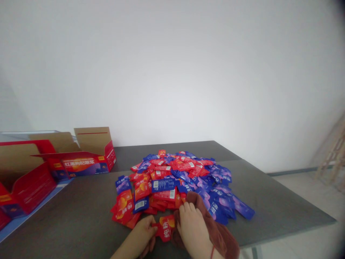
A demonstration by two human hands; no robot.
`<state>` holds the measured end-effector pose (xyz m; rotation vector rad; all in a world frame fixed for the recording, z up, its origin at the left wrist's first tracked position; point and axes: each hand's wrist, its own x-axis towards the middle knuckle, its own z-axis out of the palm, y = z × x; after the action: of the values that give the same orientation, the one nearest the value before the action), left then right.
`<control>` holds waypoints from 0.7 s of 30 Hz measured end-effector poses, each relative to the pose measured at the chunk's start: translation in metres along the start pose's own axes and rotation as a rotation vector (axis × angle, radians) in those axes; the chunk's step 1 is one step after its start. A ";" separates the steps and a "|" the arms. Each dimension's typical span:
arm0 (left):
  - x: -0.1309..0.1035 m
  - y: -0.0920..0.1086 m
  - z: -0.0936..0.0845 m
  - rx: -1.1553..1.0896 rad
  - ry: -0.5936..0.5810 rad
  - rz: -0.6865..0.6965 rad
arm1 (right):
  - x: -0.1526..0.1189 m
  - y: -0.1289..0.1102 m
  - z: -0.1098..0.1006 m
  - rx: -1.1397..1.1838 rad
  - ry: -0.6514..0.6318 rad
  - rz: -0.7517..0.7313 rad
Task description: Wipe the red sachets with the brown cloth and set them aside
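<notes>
A red pouch (pixel 165 228) lies flat between my hands at the table's front edge. My left hand (pixel 144 233) pinches its left end. My right hand (pixel 192 225) is closed on a brown cloth (pixel 219 235), which touches the pouch's right end and trails toward the lower right. Just beyond my hands spreads a pile of red pouches (pixel 141 187) and blue pouches (pixel 218 205), the red mostly on the left and the blue mostly on the right.
An open red box (pixel 86 163) stands at the back left, with another open red box (pixel 35 187) nearer on the left. The dark table (pixel 280 212) ends in an edge on the right. A white wall rises behind.
</notes>
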<state>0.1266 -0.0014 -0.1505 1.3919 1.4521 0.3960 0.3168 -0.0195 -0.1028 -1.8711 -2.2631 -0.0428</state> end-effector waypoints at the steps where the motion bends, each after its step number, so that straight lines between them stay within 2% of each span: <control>1: 0.000 0.000 0.000 0.005 0.010 0.002 | -0.001 -0.003 0.000 -0.004 0.005 -0.010; 3: 0.001 0.000 0.001 0.021 0.025 0.010 | -0.002 -0.015 0.001 0.014 -0.001 -0.055; 7: -0.001 0.002 0.001 0.065 0.054 0.039 | -0.008 -0.049 0.007 0.091 -0.103 -0.186; 9: -0.004 0.002 0.001 0.088 0.060 0.047 | -0.011 -0.055 0.009 0.101 -0.141 -0.218; 11: -0.006 0.002 0.002 0.118 0.060 0.039 | -0.013 -0.049 0.008 0.114 -0.143 -0.216; 15: -0.011 0.001 0.002 0.217 0.092 -0.005 | -0.013 -0.017 0.001 0.136 -0.110 -0.120; 18: -0.020 0.002 -0.009 0.329 0.141 -0.043 | -0.009 -0.002 -0.004 0.139 -0.103 -0.066; 21: -0.034 0.011 -0.026 0.461 0.230 -0.011 | -0.007 0.001 -0.009 0.143 -0.076 -0.049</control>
<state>0.1041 -0.0182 -0.1161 1.7436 1.8176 0.2248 0.3199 -0.0273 -0.0954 -1.7731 -2.2948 0.1806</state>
